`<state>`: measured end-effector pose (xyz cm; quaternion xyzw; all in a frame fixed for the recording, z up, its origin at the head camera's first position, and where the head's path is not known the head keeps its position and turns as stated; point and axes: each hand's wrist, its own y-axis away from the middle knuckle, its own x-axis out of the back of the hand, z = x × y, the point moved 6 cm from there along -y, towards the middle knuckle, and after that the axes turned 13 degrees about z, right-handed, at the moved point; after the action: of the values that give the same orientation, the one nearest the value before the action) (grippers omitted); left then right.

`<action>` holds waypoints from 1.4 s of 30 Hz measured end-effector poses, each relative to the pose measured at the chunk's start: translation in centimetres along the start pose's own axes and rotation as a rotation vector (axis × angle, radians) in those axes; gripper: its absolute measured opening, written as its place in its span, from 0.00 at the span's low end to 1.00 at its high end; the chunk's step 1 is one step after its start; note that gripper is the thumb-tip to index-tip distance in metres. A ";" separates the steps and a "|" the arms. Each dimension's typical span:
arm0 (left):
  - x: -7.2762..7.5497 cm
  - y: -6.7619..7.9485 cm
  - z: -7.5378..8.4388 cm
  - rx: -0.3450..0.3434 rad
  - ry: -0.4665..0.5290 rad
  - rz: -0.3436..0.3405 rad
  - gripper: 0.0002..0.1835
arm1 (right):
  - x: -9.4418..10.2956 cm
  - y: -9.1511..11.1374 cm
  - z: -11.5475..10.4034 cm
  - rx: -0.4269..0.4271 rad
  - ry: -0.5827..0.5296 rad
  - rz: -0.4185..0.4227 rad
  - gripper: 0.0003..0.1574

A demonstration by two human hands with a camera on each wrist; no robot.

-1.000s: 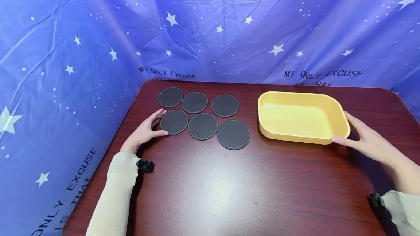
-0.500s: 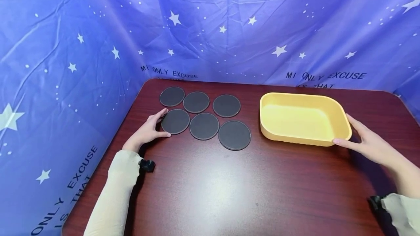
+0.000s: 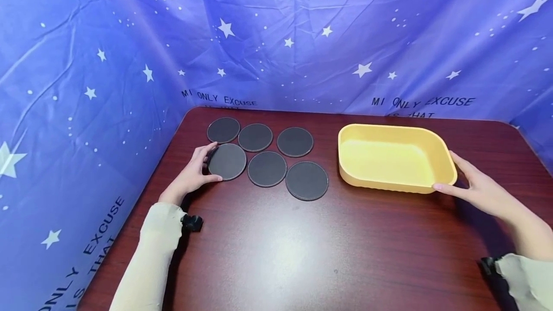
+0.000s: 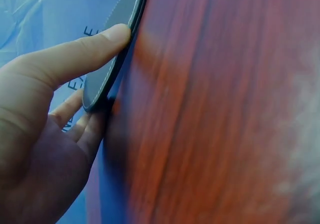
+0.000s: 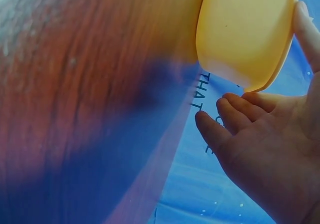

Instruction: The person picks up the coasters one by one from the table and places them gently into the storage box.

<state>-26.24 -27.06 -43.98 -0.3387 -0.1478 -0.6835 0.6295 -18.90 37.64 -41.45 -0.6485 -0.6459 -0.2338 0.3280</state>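
Several round black stitched coasters lie in two rows on the table's left half. My left hand (image 3: 190,176) grips the near-left coaster (image 3: 227,161) by its edge, thumb at the near side and fingers at the far side. In the left wrist view, this coaster (image 4: 102,79) is tilted, with the left side raised off the table and the fingers partly beneath it. On the right stands a yellow rectangular plastic bin (image 3: 389,162) with nothing in it. My right hand (image 3: 484,186) holds its right end, the thumb on the near corner of the rim and fingers around the far side.
Beside the held coaster lie a middle coaster (image 3: 267,169) and a right coaster (image 3: 307,180). Behind them is the back row, with a coaster (image 3: 223,130) at its left end. A blue star-printed curtain (image 3: 276,37) hangs along the table's (image 3: 276,244) back and left edges.
The near-left coaster's left side has risen slightly in my left hand and it catches more light. The right hand and bin hold their place; the head view shifts a little.
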 end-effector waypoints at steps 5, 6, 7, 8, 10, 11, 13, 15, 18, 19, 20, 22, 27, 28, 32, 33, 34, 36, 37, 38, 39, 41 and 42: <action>0.6 0.2 -0.3 0.042 0.074 0.064 0.50 | -0.2 0.2 0.1 -0.022 -0.008 -0.011 0.61; 0.7 0.3 -0.4 0.057 0.103 0.075 0.49 | -0.3 0.2 0.2 -0.031 -0.002 -0.011 0.62; 0.8 0.3 -0.4 0.073 0.135 0.089 0.47 | -0.3 0.3 0.2 -0.035 -0.001 -0.013 0.62; 0.9 0.4 -0.5 0.089 0.167 0.100 0.46 | -0.3 0.3 0.2 -0.038 -0.003 -0.013 0.62; 1.1 0.5 -0.6 0.122 0.221 0.125 0.44 | -0.4 0.3 0.0 -0.032 -0.006 -0.011 0.62; 1.2 0.6 -0.7 0.140 0.240 0.134 0.42 | -0.5 0.2 0.0 -0.030 -0.005 -0.006 0.62; 1.2 0.6 -0.8 0.173 0.285 0.136 0.39 | -0.6 0.1 -0.3 -0.018 -0.007 0.000 0.62; 1.3 0.7 -0.7 0.214 0.327 0.134 0.36 | -0.8 0.1 -0.5 -0.009 -0.001 0.005 0.62; 1.4 0.6 -0.7 0.264 0.385 0.142 0.33 | -0.7 -0.1 -0.8 0.009 0.000 0.007 0.63; 1.5 0.6 -0.8 0.275 0.405 0.153 0.32 | -0.7 -0.1 -0.8 0.013 -0.004 0.006 0.63; 1.6 0.6 -0.8 0.285 0.425 0.168 0.32 | -0.5 -0.2 -0.8 0.015 0.002 0.008 0.64; 1.8 0.7 -1.0 0.294 0.480 0.196 0.32 | -0.2 -0.4 -0.9 0.019 0.011 0.013 0.64; 2.0 0.9 -1.2 0.317 0.627 0.252 0.32 | 0.3 -0.9 -0.8 0.031 0.038 0.025 0.64; 2.0 0.9 -1.2 0.323 0.646 0.259 0.32 | 0.3 -0.9 -0.8 0.036 0.033 0.023 0.64; 1.8 0.9 -0.6 0.346 0.713 0.267 0.33 | 0.3 -0.9 -0.6 0.042 0.017 0.017 0.62; 1.8 0.8 -0.4 0.350 0.729 0.268 0.33 | 0.3 -0.9 -0.6 0.034 0.015 0.017 0.62; 1.7 0.7 -0.1 0.353 0.749 0.266 0.33 | 0.3 -0.9 -0.6 0.030 0.007 0.018 0.62; 1.5 0.5 0.4 0.353 0.788 0.267 0.32 | 0.3 -0.9 -0.7 0.027 -0.002 0.020 0.62; 1.4 0.4 0.7 0.353 0.802 0.269 0.32 | 0.3 -1.0 -0.7 0.027 -0.006 0.023 0.62; 1.3 0.3 0.9 0.354 0.816 0.270 0.32 | 0.2 -1.0 -0.8 0.025 -0.011 0.023 0.62; 1.2 0.1 1.2 0.356 0.828 0.272 0.31 | 0.1 -0.9 -0.8 0.022 -0.014 0.024 0.62; 0.9 -0.2 1.7 0.360 0.846 0.278 0.31 | 0.0 -0.8 -0.8 0.028 -0.022 0.030 0.62; 0.7 -0.4 2.0 0.364 0.849 0.281 0.32 | -0.1 -0.8 -0.8 0.029 -0.022 0.035 0.62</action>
<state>-26.03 -26.31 -41.96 0.0692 0.0524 -0.6326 0.7696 -19.58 36.96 -40.83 -0.6573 -0.6414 -0.2117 0.3342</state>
